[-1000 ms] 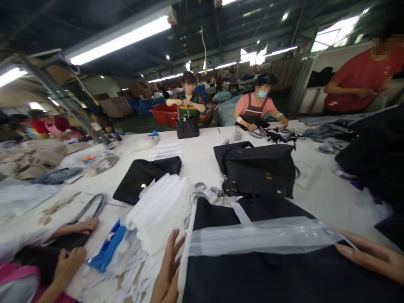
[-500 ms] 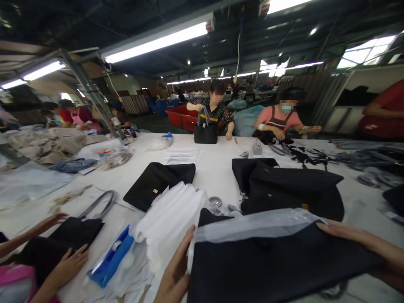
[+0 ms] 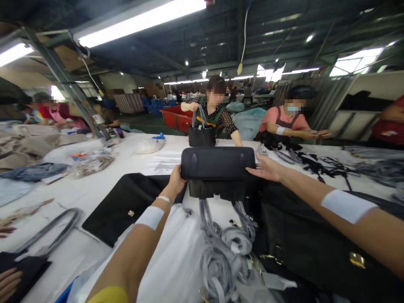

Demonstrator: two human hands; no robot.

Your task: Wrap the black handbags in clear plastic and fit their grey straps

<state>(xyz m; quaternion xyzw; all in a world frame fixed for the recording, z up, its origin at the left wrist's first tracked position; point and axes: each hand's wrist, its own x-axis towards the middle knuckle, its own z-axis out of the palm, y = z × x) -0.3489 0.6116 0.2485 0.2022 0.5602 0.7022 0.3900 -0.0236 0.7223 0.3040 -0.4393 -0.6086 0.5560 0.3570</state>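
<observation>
A black handbag (image 3: 217,164) is stretched out in front of me over the table, its flat base turned toward my eyes. Grey wrapped handles hang below it. My left hand (image 3: 177,180) grips its left end, fingers partly hidden behind the bag. At the other end, my right hand (image 3: 267,167) holds the right edge, its fingertips against the lower corner. Beneath my arms lie coiled grey wrapped straps (image 3: 217,269) with gold clasps and a stack of white wrapping material (image 3: 173,252).
Black bags (image 3: 126,210) lie left and right (image 3: 309,235) of the straps. A co-worker's hand (image 3: 11,282) rests on another bag at lower left. Across the table, one person holds a small black bag (image 3: 202,136); another sits by black straps (image 3: 331,166). A red bin (image 3: 176,118) stands behind.
The black bag has moved forward, away from me, and its base now faces me. Both arms are extended. My view has shifted, and the coiled straps now show.
</observation>
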